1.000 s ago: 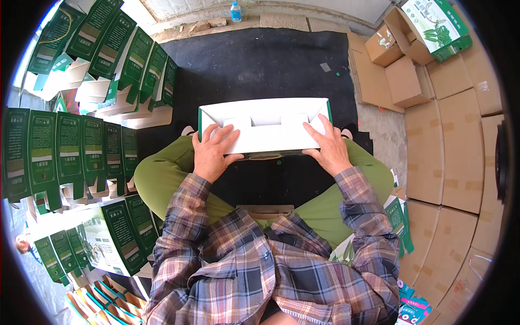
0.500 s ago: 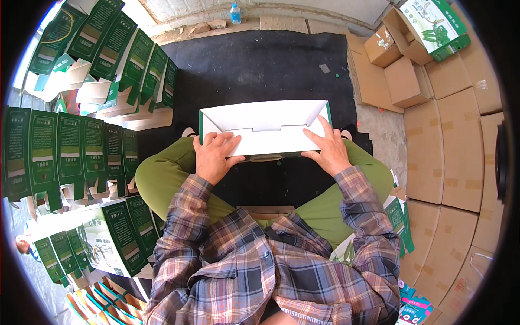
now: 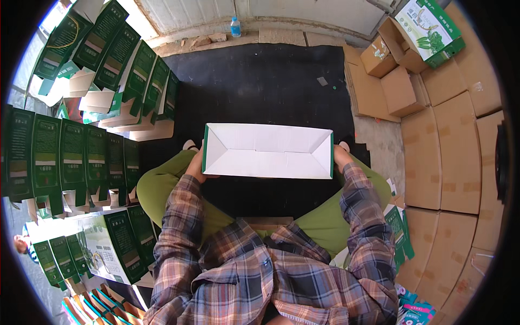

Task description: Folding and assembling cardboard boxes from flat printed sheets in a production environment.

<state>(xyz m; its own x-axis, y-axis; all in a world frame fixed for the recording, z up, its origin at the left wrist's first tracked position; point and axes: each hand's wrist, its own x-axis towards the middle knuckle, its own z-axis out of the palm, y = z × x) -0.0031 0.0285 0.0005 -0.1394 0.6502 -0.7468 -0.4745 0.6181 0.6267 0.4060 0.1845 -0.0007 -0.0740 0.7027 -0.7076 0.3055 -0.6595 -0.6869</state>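
Black mat [image 3: 260, 81] on the floor, running to a pale wall [image 3: 303, 13] at the far side; blue-labelled bottle [image 3: 235, 27] stands near the wall's foot. Grey scrap [image 3: 322, 81] on the mat, far right.

White-lined box [image 3: 268, 157], green outside, is centred between the person's knees, long axis left-right. Top is uncovered, white inner walls slope down to a floor with a stepped seam across the middle.

Left hand [image 3: 195, 167] is on the box's left end, right hand [image 3: 340, 157] on the right end. So box sits directly between the two sets of fingers, touching both hands. Fingers hold the box by its ends; most are hidden behind the end panels, so can't tell their exact spread. Also can't tell if the box bottom touches the mat.

Plaid sleeves [image 3: 360, 197] come in from the near side, over green trousers [image 3: 376, 187]. Rows of green cartons [image 3: 73, 154] on the left, well apart from the box. Taped brown boxes [image 3: 460, 157] packed along the right; white-and-green carton [image 3: 430, 30] on them, far right.
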